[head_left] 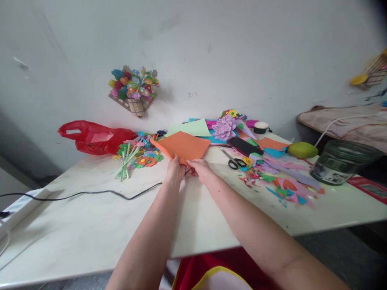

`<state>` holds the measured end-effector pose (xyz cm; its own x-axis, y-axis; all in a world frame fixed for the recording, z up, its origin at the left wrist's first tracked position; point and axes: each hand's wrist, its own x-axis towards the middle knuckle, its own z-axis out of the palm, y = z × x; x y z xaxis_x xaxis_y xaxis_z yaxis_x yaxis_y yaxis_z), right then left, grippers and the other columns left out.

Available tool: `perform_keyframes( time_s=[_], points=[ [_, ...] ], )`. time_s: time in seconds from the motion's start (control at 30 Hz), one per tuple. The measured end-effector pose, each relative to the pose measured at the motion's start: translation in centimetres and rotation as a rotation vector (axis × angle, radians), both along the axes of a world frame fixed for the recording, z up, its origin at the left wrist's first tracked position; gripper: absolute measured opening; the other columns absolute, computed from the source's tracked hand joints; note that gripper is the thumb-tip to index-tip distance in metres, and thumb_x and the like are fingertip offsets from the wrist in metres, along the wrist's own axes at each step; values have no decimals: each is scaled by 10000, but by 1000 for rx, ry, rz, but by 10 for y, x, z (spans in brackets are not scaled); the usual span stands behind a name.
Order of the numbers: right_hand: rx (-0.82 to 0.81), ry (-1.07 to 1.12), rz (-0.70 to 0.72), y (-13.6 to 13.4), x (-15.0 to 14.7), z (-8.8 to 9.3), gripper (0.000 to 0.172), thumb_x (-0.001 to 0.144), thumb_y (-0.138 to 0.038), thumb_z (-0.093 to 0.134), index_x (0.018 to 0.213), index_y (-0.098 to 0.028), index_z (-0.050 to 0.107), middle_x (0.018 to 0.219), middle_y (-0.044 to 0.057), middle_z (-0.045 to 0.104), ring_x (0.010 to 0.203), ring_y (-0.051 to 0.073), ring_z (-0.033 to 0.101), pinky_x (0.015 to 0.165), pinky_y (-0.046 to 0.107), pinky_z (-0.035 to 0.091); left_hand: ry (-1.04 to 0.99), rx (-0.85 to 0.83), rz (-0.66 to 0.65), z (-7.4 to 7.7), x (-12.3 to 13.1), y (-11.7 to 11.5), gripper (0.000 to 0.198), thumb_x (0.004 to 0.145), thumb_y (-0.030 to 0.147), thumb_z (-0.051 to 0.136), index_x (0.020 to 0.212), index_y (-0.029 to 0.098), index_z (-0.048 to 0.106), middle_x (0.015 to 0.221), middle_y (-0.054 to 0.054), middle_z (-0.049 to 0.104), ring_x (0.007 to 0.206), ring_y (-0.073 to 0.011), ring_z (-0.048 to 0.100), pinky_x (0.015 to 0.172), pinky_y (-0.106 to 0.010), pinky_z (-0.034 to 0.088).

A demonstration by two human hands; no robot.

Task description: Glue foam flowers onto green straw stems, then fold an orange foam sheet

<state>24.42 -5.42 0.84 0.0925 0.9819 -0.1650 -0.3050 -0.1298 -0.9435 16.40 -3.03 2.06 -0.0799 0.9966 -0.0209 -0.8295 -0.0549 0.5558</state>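
Note:
An orange sheet (186, 146) is held over the middle of the table, its near corner and left edge bent up. My left hand (175, 169) pinches the near edge, fingers closed on it. Just to the right, my right hand (199, 168) grips the same near edge between thumb and fingers. A pale green sheet (193, 128) lies behind the orange one. Black-handled scissors (236, 162) rest to the right of my hands. Left of the sheet are pale green sticks (129, 162) and foam flowers (148, 161).
A black cable (111, 192) crosses the left of the table (90, 229). A red plastic bag (96, 139) lies back left. At right are colourful scraps (293, 189), a dark phone (244, 146), a yellow-green fruit (302, 150) and a glass jar (341, 163).

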Motion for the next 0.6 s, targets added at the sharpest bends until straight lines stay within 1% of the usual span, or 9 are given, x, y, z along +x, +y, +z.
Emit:
perform_keyframes(
  time_s=[0.07, 0.13, 0.2, 0.27, 0.33, 0.47, 0.53, 0.57, 0.6],
  points=[
    [-5, 31, -2, 0, 0, 1, 208, 764, -199, 636, 604, -140, 516, 426, -31, 524, 333, 59, 439, 340, 178, 412, -12, 17, -23, 0, -1, -2, 243, 897, 127, 369, 1060, 195, 536, 842, -34, 682, 695, -128, 651, 699, -251, 527],
    [-3, 75, 17, -1, 2, 2, 195, 777, -172, 604, 607, -138, 517, 427, -33, 517, 332, 56, 423, 329, 174, 389, -9, 38, -105, 1, -4, -4, 225, 914, 231, 368, 1036, 180, 550, 859, -56, 684, 732, -155, 656, 697, -282, 534],
    [9, 118, 61, -2, 3, 4, 174, 779, -149, 585, 617, -135, 522, 424, -36, 507, 330, 51, 401, 319, 168, 360, 16, 29, -221, 1, -8, -5, 275, 915, 319, 361, 1001, 157, 566, 853, -75, 683, 734, -180, 656, 676, -310, 540],
    [13, 140, 104, -3, 4, 5, 146, 763, -140, 592, 633, -134, 525, 419, -44, 493, 329, 48, 383, 314, 164, 335, 36, -24, -275, 1, -11, -5, 308, 914, 351, 348, 984, 146, 567, 824, -77, 680, 704, -191, 655, 652, -329, 543],
    [9, 131, 113, -3, 4, 4, 126, 747, -137, 603, 648, -135, 524, 417, -48, 489, 331, 47, 375, 315, 163, 326, 38, -84, -229, 0, -12, -3, 295, 919, 331, 336, 998, 152, 557, 812, -70, 678, 677, -185, 652, 636, -323, 542],
    [33, 81, 66, -1, 3, 2, 70, 734, -106, 581, 726, -147, 525, 423, -62, 494, 335, 51, 382, 322, 162, 331, 46, -146, -50, 0, -7, 0, 283, 919, 216, 298, 1065, 163, 534, 870, -78, 675, 670, -163, 649, 620, -273, 528],
    [51, 71, 50, -1, 2, 1, 90, 723, -88, 573, 755, -155, 523, 447, -66, 508, 335, 52, 389, 320, 164, 330, 55, -171, 26, 1, -6, 2, 317, 905, 160, 277, 1102, 166, 525, 906, -85, 672, 681, -168, 651, 617, -272, 525],
    [59, 68, 46, -1, 1, 1, 99, 716, -82, 574, 758, -157, 524, 460, -66, 515, 334, 51, 391, 319, 167, 329, 63, -170, 27, 1, -6, 3, 334, 901, 152, 270, 1117, 171, 523, 921, -87, 671, 696, -176, 654, 618, -280, 526],
    [69, 67, 50, -1, 1, 0, 101, 712, -81, 575, 759, -157, 527, 471, -64, 521, 334, 50, 392, 320, 169, 332, 76, -160, 0, 1, -7, 5, 347, 901, 158, 262, 1131, 179, 521, 936, -89, 671, 720, -188, 656, 623, -291, 528]
  ],
)
